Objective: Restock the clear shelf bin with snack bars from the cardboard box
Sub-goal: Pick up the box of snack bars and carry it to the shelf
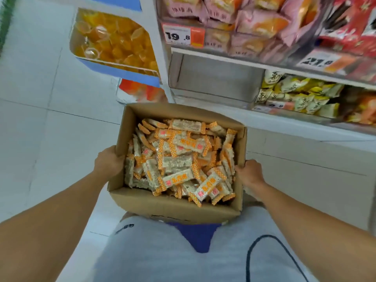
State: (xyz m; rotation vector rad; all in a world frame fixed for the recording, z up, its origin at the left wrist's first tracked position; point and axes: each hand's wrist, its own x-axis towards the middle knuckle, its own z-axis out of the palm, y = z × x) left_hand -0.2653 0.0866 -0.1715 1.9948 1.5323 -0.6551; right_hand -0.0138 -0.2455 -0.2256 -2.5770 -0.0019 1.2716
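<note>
Cardboard box [173, 204] packed with orange-and-white snack bars [179, 157] is gripped at its side walls by a person's left hand [107, 159] and right hand [251, 173], just below the clear shelf bin [213, 78], beside yellow snack packets [295, 94].

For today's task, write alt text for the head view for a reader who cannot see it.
A left hand and right hand grip the sides of an open cardboard box full of snack bars, below an empty clear shelf bin.
</note>
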